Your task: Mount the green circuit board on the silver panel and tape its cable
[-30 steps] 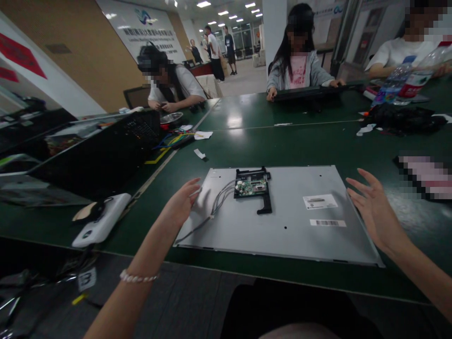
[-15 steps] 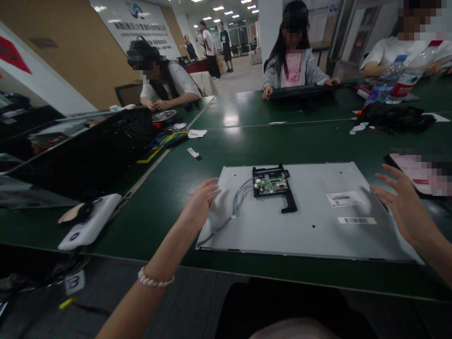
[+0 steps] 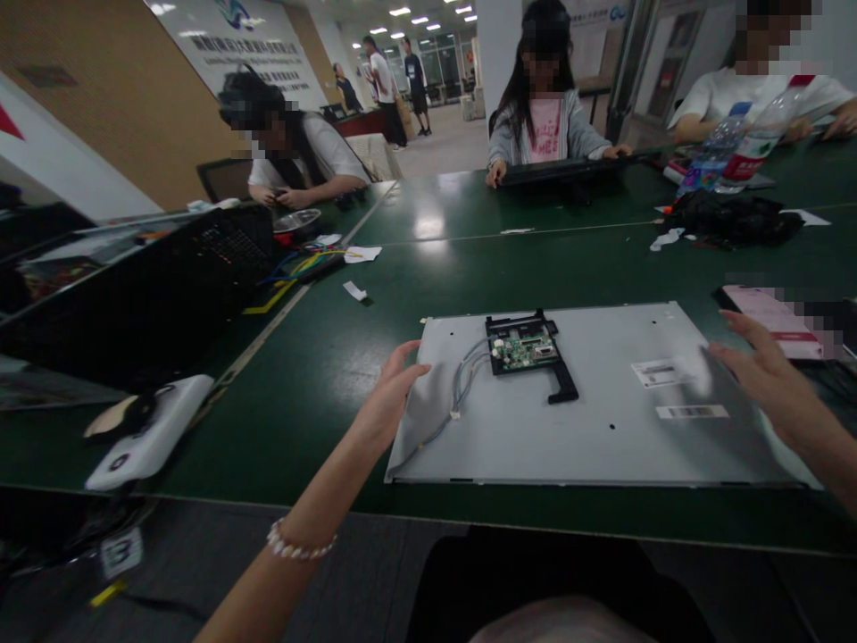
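Observation:
A grey flat display panel [image 3: 522, 446] lies back side up on the green table in front of me. A small green circuit board [image 3: 526, 352] in a black plastic bracket [image 3: 563, 384] sits on its back, with grey cables [image 3: 461, 379] running to the left edge. My left hand [image 3: 395, 379], wearing a beaded bracelet, grips the panel's left edge, its thumb over the top and some fingers hidden. At the right edge, my right hand [image 3: 763, 375] holds the panel from the side, fingers along the rim.
A black computer case [image 3: 147, 304] and a white power bank [image 3: 151, 433] are on the left. Past the panel's right edge lies a phone [image 3: 769, 317]. Bottles [image 3: 750, 156] and a black bag [image 3: 729, 219] stand farther back. People sit across the green table [image 3: 428, 268].
The panel has shifted slightly right across the table, nearer the phone. My left hand's thumb has come over the left edge. The whole view has turned a little.

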`<state>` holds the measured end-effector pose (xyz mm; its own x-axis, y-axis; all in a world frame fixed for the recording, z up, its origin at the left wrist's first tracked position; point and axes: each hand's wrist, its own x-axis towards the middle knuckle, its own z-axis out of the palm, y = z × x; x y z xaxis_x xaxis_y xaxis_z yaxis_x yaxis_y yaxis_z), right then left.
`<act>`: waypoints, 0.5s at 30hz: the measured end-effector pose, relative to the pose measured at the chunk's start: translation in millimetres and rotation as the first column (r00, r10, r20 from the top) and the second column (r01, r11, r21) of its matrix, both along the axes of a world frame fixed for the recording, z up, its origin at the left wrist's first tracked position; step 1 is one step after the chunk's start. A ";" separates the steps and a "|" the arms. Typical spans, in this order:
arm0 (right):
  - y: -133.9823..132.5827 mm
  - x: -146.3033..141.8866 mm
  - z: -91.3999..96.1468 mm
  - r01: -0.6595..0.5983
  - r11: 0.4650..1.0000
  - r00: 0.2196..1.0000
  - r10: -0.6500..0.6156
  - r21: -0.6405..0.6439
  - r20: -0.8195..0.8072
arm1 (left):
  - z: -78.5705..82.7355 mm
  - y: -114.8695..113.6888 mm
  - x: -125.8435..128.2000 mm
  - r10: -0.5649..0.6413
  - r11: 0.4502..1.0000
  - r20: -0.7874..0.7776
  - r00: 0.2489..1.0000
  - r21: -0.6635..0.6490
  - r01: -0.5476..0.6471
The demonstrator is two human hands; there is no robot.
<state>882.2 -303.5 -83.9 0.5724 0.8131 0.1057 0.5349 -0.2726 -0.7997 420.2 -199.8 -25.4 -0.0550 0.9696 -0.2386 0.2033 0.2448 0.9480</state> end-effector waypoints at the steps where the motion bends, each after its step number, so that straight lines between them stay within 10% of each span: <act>1: 2.0 2.2 -0.6 -0.043 0.999 0.999 0.043 -0.027 -0.016 | 1.8 -0.1 1.4 -0.015 1.000 -0.047 0.999 0.027 0.016; 9: 12.9 -3.7 -9.7 -0.322 0.942 0.933 0.333 -0.091 0.140 | 25.8 27.4 8.6 -0.060 0.948 -0.315 0.947 0.279 0.152; 15: 12.0 -0.5 -16.1 -0.348 0.919 0.896 0.384 -0.186 0.222 | 13.3 43.2 -2.0 -0.123 0.982 -0.264 0.957 0.109 0.157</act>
